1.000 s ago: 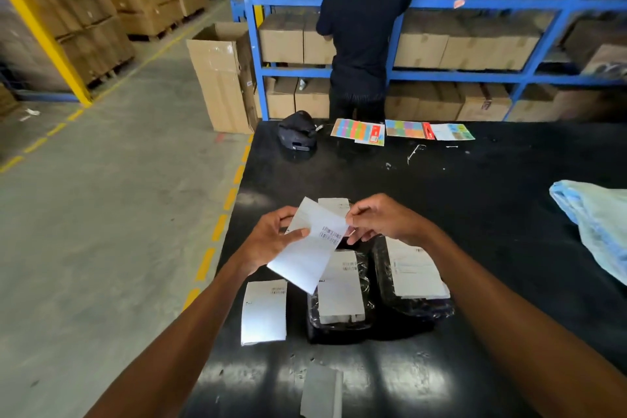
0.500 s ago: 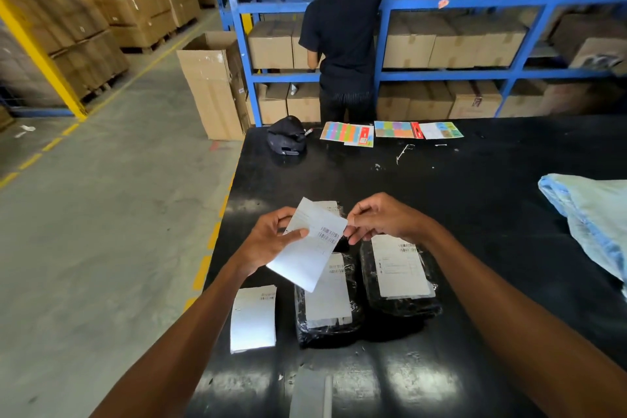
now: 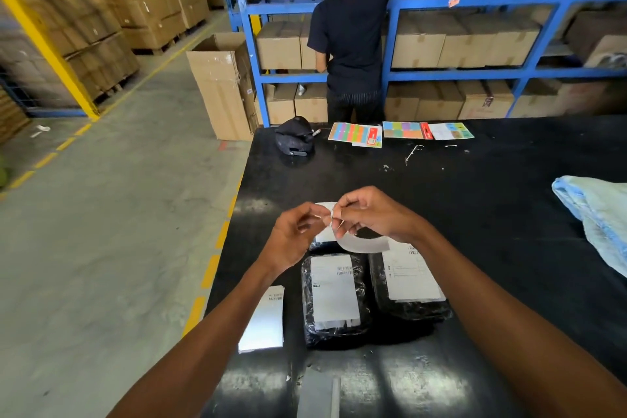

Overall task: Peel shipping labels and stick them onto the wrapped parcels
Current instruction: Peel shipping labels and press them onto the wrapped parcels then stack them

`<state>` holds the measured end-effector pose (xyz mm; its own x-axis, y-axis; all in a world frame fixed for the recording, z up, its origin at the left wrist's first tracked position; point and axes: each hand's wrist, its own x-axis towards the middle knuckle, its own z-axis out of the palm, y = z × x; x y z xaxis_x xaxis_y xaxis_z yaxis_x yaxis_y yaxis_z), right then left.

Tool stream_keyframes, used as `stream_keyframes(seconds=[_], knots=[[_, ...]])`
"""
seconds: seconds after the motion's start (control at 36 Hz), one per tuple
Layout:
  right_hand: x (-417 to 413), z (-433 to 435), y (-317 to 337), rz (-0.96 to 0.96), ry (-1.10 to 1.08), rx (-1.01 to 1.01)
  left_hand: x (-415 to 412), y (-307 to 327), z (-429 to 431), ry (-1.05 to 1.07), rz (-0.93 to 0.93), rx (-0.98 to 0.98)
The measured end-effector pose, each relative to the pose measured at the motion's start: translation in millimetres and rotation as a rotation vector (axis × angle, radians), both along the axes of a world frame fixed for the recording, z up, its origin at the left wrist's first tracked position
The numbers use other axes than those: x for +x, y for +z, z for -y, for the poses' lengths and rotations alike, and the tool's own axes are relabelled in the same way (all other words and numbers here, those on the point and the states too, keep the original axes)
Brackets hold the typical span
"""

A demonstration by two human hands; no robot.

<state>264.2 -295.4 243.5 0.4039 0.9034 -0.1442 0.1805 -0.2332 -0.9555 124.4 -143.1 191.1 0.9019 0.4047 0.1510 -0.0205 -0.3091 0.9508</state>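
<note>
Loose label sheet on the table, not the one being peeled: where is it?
Head view, lower centre: the loose label sheet lies flat on the black table near its left edge, just left of the left wrapped parcel.

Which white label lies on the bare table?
The white paper label at the black table's left edge; the rest sit on black wrapped parcels or are held.

Print on shipping labels (image 3: 334,287) illegible.
</note>
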Motion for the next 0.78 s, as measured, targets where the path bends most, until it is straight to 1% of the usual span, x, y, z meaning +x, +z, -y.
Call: stream_keyframes(seconds=[0.11, 0.22, 0.39, 0.67, 0.72, 0.78], knots=[[-1, -4, 3, 0.045, -0.010, 0.033, 0, 10, 3, 0.036, 0.100, -0.055], [-3, -6, 1, 0.105, -0.035, 0.041, -2, 16, 5, 0.040, 0.128, -0.113], [-4, -4, -1, 0.149, -0.033, 0.020, 0, 19, 8, 0.040, 0.095, -0.143], [-1, -4, -6, 0.169, -0.053, 0.002, 3, 18, 9, 0.087, 0.036, 0.014], [-2, -4, -6, 0.176, -0.065, 0.005, 6, 16, 10, 0.140, 0.003, -0.001], [-2, -3, -6, 0.164, -0.103, 0.011, 8, 16, 11, 0.211, -0.033, -0.093]])
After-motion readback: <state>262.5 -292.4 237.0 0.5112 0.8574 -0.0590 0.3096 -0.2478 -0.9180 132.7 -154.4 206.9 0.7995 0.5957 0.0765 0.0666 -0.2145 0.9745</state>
